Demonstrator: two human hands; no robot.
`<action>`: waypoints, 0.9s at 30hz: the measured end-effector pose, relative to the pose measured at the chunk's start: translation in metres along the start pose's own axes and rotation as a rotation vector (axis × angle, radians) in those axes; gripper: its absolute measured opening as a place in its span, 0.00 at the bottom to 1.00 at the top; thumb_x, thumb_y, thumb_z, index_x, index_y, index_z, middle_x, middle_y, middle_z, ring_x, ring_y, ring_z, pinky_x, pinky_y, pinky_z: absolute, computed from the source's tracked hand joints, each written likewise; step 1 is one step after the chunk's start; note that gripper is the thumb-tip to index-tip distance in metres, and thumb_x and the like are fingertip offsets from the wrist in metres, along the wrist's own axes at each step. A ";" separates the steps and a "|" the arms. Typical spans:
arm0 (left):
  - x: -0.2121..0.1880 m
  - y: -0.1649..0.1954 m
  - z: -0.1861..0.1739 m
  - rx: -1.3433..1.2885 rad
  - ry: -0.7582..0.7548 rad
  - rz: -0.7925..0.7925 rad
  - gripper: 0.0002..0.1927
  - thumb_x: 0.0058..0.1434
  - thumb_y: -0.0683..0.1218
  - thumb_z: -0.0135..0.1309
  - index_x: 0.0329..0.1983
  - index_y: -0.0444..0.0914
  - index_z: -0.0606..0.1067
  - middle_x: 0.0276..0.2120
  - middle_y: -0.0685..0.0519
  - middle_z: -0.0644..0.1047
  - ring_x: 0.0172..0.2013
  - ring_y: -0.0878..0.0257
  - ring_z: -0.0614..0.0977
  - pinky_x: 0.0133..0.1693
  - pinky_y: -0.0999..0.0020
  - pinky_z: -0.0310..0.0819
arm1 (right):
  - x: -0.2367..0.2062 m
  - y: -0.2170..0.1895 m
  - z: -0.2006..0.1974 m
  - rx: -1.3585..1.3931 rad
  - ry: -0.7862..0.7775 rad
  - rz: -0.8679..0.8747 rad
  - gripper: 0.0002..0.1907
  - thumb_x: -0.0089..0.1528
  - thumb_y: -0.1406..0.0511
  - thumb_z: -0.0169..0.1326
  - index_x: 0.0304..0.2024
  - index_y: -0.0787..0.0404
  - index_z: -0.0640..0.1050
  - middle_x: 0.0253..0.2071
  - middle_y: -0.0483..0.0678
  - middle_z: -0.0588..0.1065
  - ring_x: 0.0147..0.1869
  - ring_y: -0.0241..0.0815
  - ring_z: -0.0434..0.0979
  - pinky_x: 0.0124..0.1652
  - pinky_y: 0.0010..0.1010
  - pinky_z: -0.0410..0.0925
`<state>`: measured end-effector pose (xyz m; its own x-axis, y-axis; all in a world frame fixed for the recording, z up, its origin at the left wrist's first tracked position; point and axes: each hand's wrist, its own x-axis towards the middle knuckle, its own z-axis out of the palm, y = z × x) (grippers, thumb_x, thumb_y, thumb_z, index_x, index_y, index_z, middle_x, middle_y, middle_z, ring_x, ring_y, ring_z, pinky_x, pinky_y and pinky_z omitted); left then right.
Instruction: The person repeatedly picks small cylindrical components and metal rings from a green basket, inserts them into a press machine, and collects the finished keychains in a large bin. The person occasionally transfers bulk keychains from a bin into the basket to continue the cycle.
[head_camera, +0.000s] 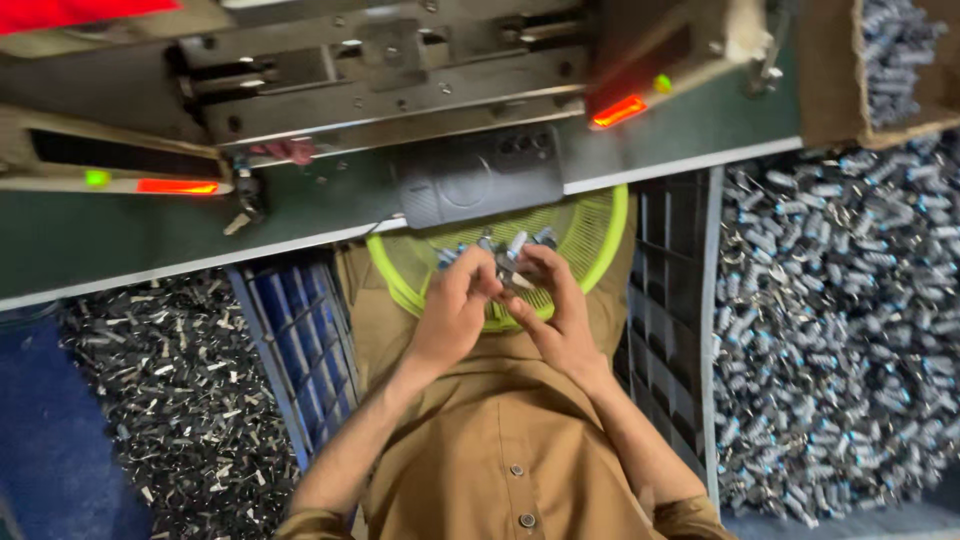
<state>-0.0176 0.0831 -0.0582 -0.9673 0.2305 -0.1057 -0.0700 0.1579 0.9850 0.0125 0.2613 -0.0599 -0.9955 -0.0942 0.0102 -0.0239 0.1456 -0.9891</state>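
Note:
My left hand (455, 305) and my right hand (555, 300) meet over a lime-green mesh basket (600, 240) resting on my lap. Between the fingertips of both hands sits a small silver metal part (508, 270). Several similar small metal pieces (455, 255) lie in the basket just beyond my fingers. Which hand bears the part's weight is hard to tell; both pinch it.
A green-topped press machine (380, 90) with red indicator lights (618, 110) spans the top. A dark phone-like device (480, 180) lies on its edge. Heaps of dark metal clips (170, 380) fill the left, silver parts (840, 320) the right. Blue crates (300, 340) flank my legs.

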 end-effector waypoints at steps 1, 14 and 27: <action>-0.002 0.005 -0.004 -0.002 -0.002 0.010 0.08 0.62 0.30 0.50 0.37 0.34 0.67 0.27 0.50 0.72 0.28 0.59 0.78 0.34 0.66 0.72 | 0.003 0.003 0.006 0.185 -0.006 0.026 0.32 0.64 0.61 0.61 0.67 0.62 0.64 0.58 0.47 0.73 0.62 0.40 0.74 0.60 0.30 0.67; -0.012 0.041 -0.035 0.057 0.160 0.238 0.16 0.56 0.33 0.63 0.45 0.35 0.73 0.36 0.49 0.78 0.34 0.59 0.83 0.37 0.66 0.78 | 0.017 0.002 0.022 0.455 0.090 0.006 0.13 0.64 0.78 0.57 0.48 0.66 0.70 0.48 0.54 0.78 0.55 0.43 0.80 0.56 0.32 0.74; -0.045 0.076 -0.075 0.802 0.212 0.761 0.14 0.52 0.45 0.63 0.43 0.40 0.80 0.46 0.47 0.77 0.42 0.51 0.80 0.43 0.57 0.78 | 0.025 0.010 0.035 1.029 0.016 0.444 0.08 0.66 0.74 0.57 0.41 0.61 0.71 0.37 0.52 0.76 0.37 0.44 0.78 0.37 0.30 0.72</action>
<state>0.0028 0.0127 0.0317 -0.7186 0.3743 0.5861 0.6592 0.6352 0.4024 -0.0097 0.2258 -0.0746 -0.8983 -0.2225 -0.3789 0.4133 -0.7208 -0.5565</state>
